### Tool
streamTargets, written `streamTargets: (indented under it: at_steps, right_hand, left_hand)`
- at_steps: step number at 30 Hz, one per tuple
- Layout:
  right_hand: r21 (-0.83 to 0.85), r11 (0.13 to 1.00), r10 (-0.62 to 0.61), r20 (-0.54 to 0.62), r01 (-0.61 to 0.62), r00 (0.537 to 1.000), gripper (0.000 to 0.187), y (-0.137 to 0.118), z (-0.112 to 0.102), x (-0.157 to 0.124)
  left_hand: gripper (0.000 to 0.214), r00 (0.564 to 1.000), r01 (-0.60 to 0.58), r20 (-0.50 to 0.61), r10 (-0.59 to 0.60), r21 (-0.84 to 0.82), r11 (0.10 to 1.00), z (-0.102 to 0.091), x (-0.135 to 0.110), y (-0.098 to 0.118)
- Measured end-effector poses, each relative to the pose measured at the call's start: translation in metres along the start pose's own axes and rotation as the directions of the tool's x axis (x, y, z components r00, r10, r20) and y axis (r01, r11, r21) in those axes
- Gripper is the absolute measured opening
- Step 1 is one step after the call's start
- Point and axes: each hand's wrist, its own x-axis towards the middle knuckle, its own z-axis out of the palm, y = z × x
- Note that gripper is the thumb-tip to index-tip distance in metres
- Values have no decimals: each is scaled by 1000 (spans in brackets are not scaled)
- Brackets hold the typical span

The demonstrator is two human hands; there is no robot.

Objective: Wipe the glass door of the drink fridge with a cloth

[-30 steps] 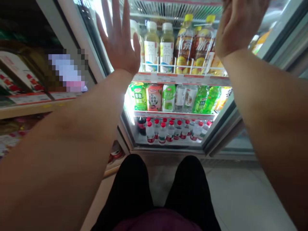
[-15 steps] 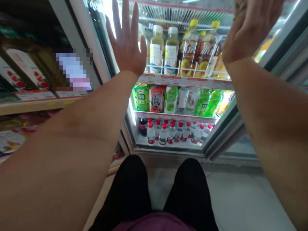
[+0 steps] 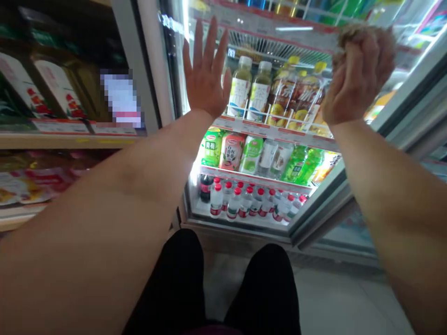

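My left hand (image 3: 206, 77) is raised with its fingers spread. It is up against or just in front of the glass front of a lit drinks fridge (image 3: 164, 70), near its left edge; I cannot tell whether the palm touches. Farther right and a little higher, my right hand (image 3: 361, 77) is closed around a crumpled brownish cloth (image 3: 351, 32), part of which sticks out above the fingers. Between the hands, behind the glass, stand white-capped tea bottles (image 3: 239, 90) and yellow-capped brown tea bottles (image 3: 281, 93).
Lower fridge shelves hold green and red drink bottles (image 3: 232, 151) and several red-capped water bottles (image 3: 234, 204). At left, a store shelf (image 3: 70, 140) carries large oil bottles (image 3: 56, 81). A metal door frame (image 3: 321, 214) runs along the right. My knees (image 3: 268, 274) are close to the fridge base.
The view has tilted up, showing more of a higher fridge shelf. Both hands appear lower in the picture, the left also farther right. The cloth now shows more fully in the right hand.
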Motion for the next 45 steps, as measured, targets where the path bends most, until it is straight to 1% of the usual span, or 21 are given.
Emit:
streamTargets:
  at_steps: [2, 4, 6, 7, 9, 10, 12, 14, 15, 16, 20, 22, 27, 32, 34, 35, 37, 39, 40, 43, 45]
  right_hand:
    - [29, 995, 96, -49, -95, 994, 54, 16, 9, 0]
    - [38, 957, 289, -172, -287, 942, 66, 37, 24, -1]
    - [58, 934, 356, -220, -352, 908, 70, 44, 32, -7]
    - [60, 947, 320, -196, -315, 927, 65, 39, 31, -12]
    - [53, 992, 115, -37, -113, 993, 55, 16, 18, -26]
    - [53, 999, -3, 44, 1, 999, 51, 2, 8, -34]
    - [127, 978, -192, 199, 169, 961, 48, -24, -13, -44]
    - [217, 950, -288, 322, 226, 902, 47, -36, -27, -44]
    - [240, 944, -302, 350, 227, 887, 47, -37, -31, -41]
    - [242, 946, -291, 349, 214, 891, 47, -36, -32, -37]
    - [175, 983, -80, 176, 48, 981, 49, -42, -26, -22]
    - [206, 979, -36, 155, 4, 987, 50, -56, -23, -23]
    - [363, 927, -212, 287, 99, 934, 43, -92, -13, -21]
    - [346, 938, -57, 196, -14, 979, 47, -110, 5, -11]
    - [358, 934, -102, 219, 17, 970, 48, -124, 10, -18]
    - [379, 923, -169, 250, 64, 953, 48, -131, 11, -22]
    - [439, 879, -340, 308, 184, 888, 47, -145, 11, -26]
    - [474, 845, -432, 334, 247, 838, 46, -151, 10, -23]
    - [465, 852, -420, 338, 238, 842, 46, -152, 9, -19]
    - [389, 914, -255, 326, 117, 910, 46, -153, 6, -12]
    - [379, 922, -218, 322, 85, 921, 46, -154, 4, -13]
  left_hand:
    - [67, 1000, 10, 0, -10, -24, 1000, 2, 1, -1]
    - [68, 1000, 26, 12, -26, -60, 998, 5, 1, -3]
    - [69, 999, 44, 37, -41, -98, 994, 5, 2, -4]
    - [70, 998, 53, 49, -48, -119, 991, 5, 2, -4]
    - [70, 996, 76, 64, -66, -166, 983, 1, 2, -4]
    - [69, 995, 88, 69, -76, -185, 979, -1, 2, -3]
    - [69, 993, 104, 75, -91, -195, 975, -5, 3, -1]
    - [70, 993, 106, 78, -94, -178, 978, -7, 3, 0]
    - [71, 992, 105, 83, -92, -165, 981, -7, 3, 0]
    - [72, 992, 103, 91, -90, -155, 982, -6, 3, 0]
    - [71, 992, 101, 87, -88, -153, 983, -3, 3, -2]
    - [71, 993, 105, 80, -91, -198, 975, -2, 3, -4]
    - [73, 993, 110, 73, -92, -308, 945, -5, 3, -3]
    - [71, 993, 103, 75, -89, -205, 973, -5, 3, -2]
    - [71, 993, 101, 73, -88, -200, 975, -3, 2, -3]
    - [70, 994, 98, 67, -87, -195, 976, -2, 2, -3]
    - [68, 996, 82, 51, -74, -165, 983, -1, 2, -4]
    - [68, 998, 60, 31, -57, -117, 991, -1, 1, -4]
    - [68, 998, 56, 31, -53, -105, 993, -1, 1, -4]
    - [69, 996, 79, 53, -72, -160, 984, -1, 1, -4]
    - [69, 996, 84, 51, -76, -175, 981, -1, 2, -4]
